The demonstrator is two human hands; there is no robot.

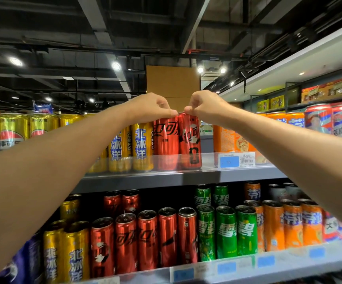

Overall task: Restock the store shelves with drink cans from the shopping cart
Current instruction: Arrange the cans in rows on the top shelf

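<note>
Both hands are raised to the top shelf at the centre of the frame, each pinching the rim of a red can. Left hand is seen with its fingers curled down onto the top of the left red can, and right hand is seen with fingers and thumb closed on the top edge of the right red can. The two cans are stood upright, long axis vertical, touching each other side by side, with their bases resting on the shelf just behind the clear front lip. Directly below each hand lies its own can, so neither hand is nearer than the other; each is already on its can.

To the left of the pair, yellow cans are lined up just beside them, while to the right a bare stretch of shelf is left before the orange cans and the price tag. The placing step is judged to be nearly done: the cans appear seated, and what remains is likely a small push back or a straightening, then a release. Any shove is best kept along the shelf depth, since a sideways nudge could tip the tall, narrow cans against their neighbours.

On the lower shelf, rows of red cans, green cans and orange ones are already filled. The shopping cart is not in view
</note>
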